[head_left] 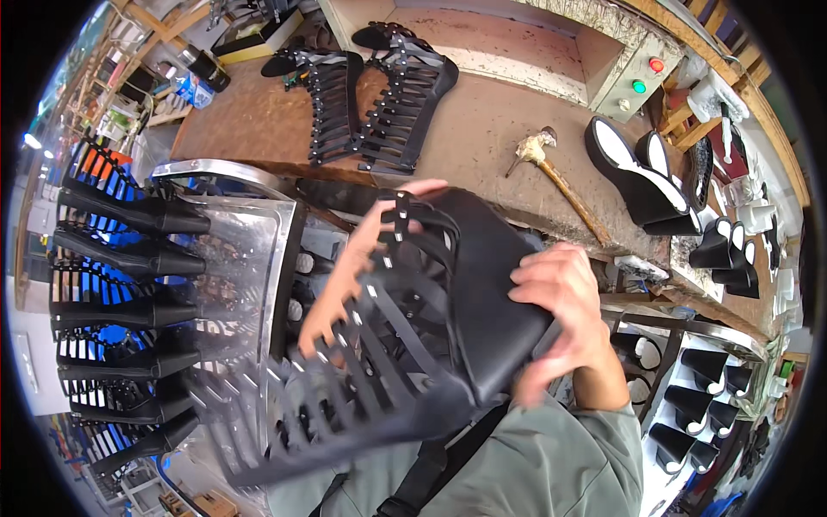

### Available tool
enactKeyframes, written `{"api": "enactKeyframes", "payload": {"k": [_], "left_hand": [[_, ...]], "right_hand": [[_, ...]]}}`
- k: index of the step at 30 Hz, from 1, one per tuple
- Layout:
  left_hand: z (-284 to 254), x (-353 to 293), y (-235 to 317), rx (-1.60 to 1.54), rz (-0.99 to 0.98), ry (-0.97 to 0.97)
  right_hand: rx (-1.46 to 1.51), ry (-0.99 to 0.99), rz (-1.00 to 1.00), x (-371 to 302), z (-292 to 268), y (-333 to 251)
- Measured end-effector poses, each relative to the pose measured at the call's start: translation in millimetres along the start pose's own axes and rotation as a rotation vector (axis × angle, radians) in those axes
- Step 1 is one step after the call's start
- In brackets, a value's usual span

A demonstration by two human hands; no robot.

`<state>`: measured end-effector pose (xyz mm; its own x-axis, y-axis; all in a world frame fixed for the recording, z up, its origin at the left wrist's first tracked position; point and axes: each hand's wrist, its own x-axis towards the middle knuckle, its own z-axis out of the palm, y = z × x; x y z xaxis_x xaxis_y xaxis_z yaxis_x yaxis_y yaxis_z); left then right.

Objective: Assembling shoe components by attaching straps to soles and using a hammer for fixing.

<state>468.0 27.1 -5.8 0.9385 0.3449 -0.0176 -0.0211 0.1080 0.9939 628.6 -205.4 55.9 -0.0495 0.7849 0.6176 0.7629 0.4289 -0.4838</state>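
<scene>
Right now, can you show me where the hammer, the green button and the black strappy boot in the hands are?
hammer (564, 188), head view, on its wooden handle.
green button (638, 86), head view, on its round face.
black strappy boot (487, 293), head view, on its smooth black side, between both hands.

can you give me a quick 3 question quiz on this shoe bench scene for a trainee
1. True or false: both hands grip the black strappy boot.
2. What lies on the workbench right of the two flat strappy boot uppers? A) hammer B) scissors C) brush
3. Which hand presses on the boot's smooth solid part?

Key
1. True: the left hand is on the straps, the right hand on the solid part.
2. A, the wooden-handled hammer.
3. The right hand.
</scene>
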Motion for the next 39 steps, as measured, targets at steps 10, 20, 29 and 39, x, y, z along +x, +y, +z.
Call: {"api": "enactKeyframes", "payload": {"k": [10, 20, 29, 39], "left_hand": [[10.8, 36.3, 85.7, 0.758, 0.341, -0.361], [37.6, 6.6, 112.5, 0.946, 0.402, -0.157], [43.3, 8.7, 87.3, 1.133, 0.321, -0.156], [41.2, 11.1, 14.8, 1.152, 0.199, -0.297]], "right_hand": [[0.789, -0.168, 0.85, 8.4, 7.8, 15.4], [0.461, -0.095, 0.812, 13.8, 14.2, -14.5], [0.511, -0.054, 1.001, 4.8, 31.8, 1.6], [0.602, -0.116, 1.227, -28.2, 65.9, 22.8]]}}
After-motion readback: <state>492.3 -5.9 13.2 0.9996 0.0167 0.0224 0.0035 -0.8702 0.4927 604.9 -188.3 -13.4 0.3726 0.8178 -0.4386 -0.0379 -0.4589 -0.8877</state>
